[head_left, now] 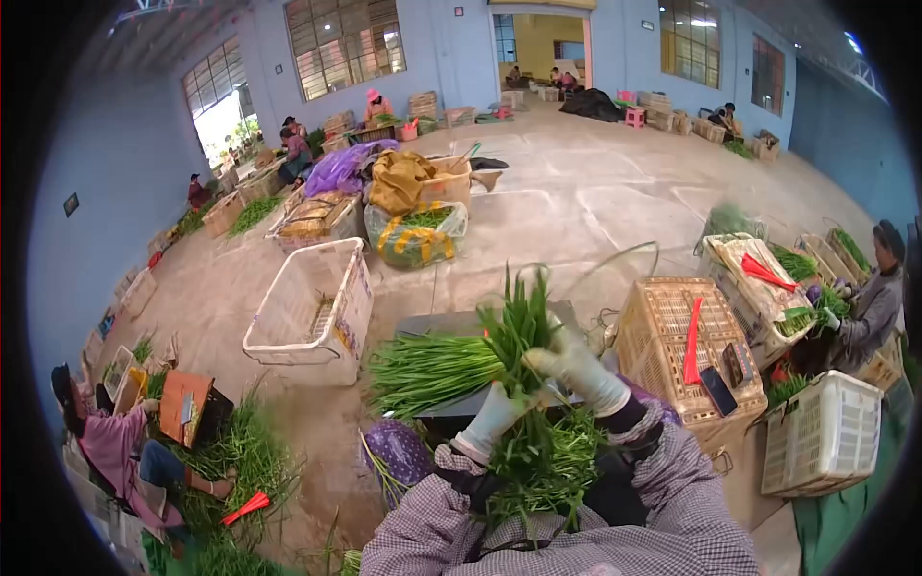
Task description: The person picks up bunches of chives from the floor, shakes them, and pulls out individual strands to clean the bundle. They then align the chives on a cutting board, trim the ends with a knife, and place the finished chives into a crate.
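My left hand (495, 420), in a pale glove, is closed round the middle of a bunch of green chives (520, 331). The leaf tips point up and away from me, with more green below the hand. My right hand (581, 374), gloved too, is against the right side of this bunch, its fingers smeared by motion. Left of the bunch, a pile of long chives (432, 370) lies on a dark work surface (432, 324). Loose greens (552, 461) cover my lap between my forearms.
A white plastic crate (307, 307) stands ahead to the left. On my right, an upturned beige crate (663, 317) carries red strips (692, 346) and a phone (716, 392). Co-workers sit at left (115, 451) and right (869, 302). Greens (240, 451) litter the left floor.
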A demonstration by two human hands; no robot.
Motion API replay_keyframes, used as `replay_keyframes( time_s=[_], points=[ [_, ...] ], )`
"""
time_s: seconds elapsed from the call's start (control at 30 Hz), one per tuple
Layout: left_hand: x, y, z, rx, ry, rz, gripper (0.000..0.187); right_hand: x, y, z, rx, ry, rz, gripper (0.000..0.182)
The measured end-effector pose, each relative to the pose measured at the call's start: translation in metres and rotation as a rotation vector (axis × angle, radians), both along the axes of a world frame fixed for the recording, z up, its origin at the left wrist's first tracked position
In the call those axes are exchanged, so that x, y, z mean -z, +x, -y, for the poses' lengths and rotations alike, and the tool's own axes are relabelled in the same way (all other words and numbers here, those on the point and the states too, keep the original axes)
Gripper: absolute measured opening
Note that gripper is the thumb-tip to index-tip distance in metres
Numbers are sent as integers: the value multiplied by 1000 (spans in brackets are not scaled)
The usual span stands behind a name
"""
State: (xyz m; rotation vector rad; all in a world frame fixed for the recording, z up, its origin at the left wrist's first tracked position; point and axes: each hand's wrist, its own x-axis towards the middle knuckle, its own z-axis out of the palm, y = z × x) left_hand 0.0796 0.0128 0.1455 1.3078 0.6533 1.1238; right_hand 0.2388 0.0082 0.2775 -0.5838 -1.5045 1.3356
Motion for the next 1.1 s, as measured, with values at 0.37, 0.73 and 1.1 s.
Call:
replay_keyframes(
  time_s=[0.37, 0.73, 1.1],
  points=[
    [11, 1, -16, 24, -63, -84, 43, -124, 47, -18, 269, 227, 126, 45],
    [0, 2, -15, 9, -27, -207, 41, -305, 161, 31, 1125, 1001, -498, 38],
    [20, -11, -44, -44, -157, -213, 44, -375, 255, 6, 1302, 1149, -206, 31]
  ],
)
